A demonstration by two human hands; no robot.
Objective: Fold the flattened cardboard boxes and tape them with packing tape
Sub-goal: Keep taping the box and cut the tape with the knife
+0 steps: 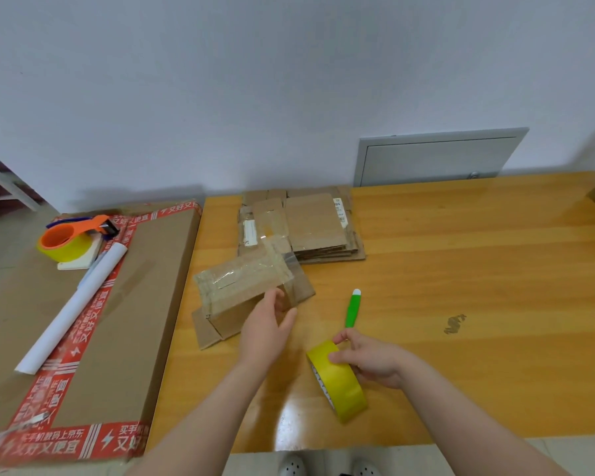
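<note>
A small folded cardboard box (234,290), wrapped in shiny clear tape, lies tilted on the wooden table (461,304). My left hand (267,329) holds its near right end, with fingers on the box and the thumb out to the right. My right hand (368,360) grips a yellow roll of packing tape (339,383) that stands on edge on the table. A stack of flattened cardboard boxes (310,228) lies behind the box, near the wall.
A green-handled knife (352,309) lies just past my right hand. Left of the table a large flat carton with red printed tape (117,321) bears a white paper roll (73,309) and an orange tape dispenser with a yellow roll (71,240). A grey wall hatch (437,156) is behind.
</note>
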